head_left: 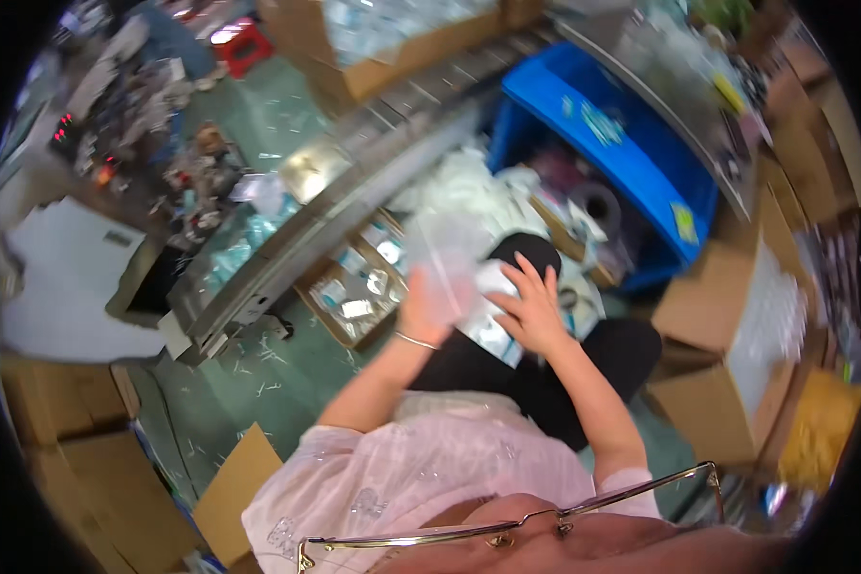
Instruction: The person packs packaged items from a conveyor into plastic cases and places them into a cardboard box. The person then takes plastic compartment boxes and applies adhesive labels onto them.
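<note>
In front of my lap, my left hand (pixel 425 304) is closed on a translucent plastic bag (pixel 447 256), which stands up from it and is smeared by motion. The bag hides most of that hand's fingers. Just to the right, my right hand (pixel 534 308) has its fingers spread, with nothing visibly gripped in them. Beneath and beside it, a white and light-blue packet (pixel 493 337) lies on my dark trousers. Whether the fingertips touch the packet, I cannot tell.
A shallow cardboard box (pixel 340 330) with several small packets sits to the left, beside a long metal conveyor (pixel 287 230). Ahead are a heap of white bags (pixel 450 191) and a tipped blue bin (pixel 612 124). Cartons (pixel 698 335) stand at right; a red stool (pixel 242 46) stands far left.
</note>
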Tool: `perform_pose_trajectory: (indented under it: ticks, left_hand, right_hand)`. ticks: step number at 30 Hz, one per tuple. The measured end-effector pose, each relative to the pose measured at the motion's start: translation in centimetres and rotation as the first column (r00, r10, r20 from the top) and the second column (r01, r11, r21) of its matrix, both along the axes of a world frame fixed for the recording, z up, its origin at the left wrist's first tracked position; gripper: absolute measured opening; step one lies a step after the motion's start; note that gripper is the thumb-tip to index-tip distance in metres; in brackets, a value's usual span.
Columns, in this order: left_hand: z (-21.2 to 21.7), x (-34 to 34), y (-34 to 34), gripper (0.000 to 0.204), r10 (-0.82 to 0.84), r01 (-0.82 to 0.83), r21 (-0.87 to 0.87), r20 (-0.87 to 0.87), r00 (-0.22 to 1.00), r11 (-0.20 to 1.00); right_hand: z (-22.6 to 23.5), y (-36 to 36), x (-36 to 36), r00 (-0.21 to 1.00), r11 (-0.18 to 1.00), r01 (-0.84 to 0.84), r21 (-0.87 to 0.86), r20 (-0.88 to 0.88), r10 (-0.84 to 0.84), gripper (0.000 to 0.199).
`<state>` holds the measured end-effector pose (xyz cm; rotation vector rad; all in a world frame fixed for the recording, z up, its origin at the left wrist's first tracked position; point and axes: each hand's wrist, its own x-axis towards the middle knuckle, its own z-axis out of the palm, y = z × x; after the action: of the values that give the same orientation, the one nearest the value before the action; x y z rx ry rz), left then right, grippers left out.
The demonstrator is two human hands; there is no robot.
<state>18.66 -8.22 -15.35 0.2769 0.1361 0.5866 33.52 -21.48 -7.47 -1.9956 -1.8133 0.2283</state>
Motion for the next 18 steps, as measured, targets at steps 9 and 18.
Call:
perform_pose_trajectory:
  ticks: [9, 18]
  left_hand:
    - [0.2, 2.6, -2.1, 0.054, 0.042, -0.054, -0.236, -0.055, 0.998, 0.970]
    - [-0.7, 2.7, -0.6, 0.061, 0.006, -0.024, -0.223, -0.084, 0.996, 0.974]
  right_hand:
    - [-0.9, -0.6, 2.4, 0.989, 0.990, -0.133, 0.048, 0.077, 0.129, 0.028]
    - [-0.2, 0.7, 2.6, 0.992, 0.993, -0.112, -0.039, -0.064, 0.110, 0.020]
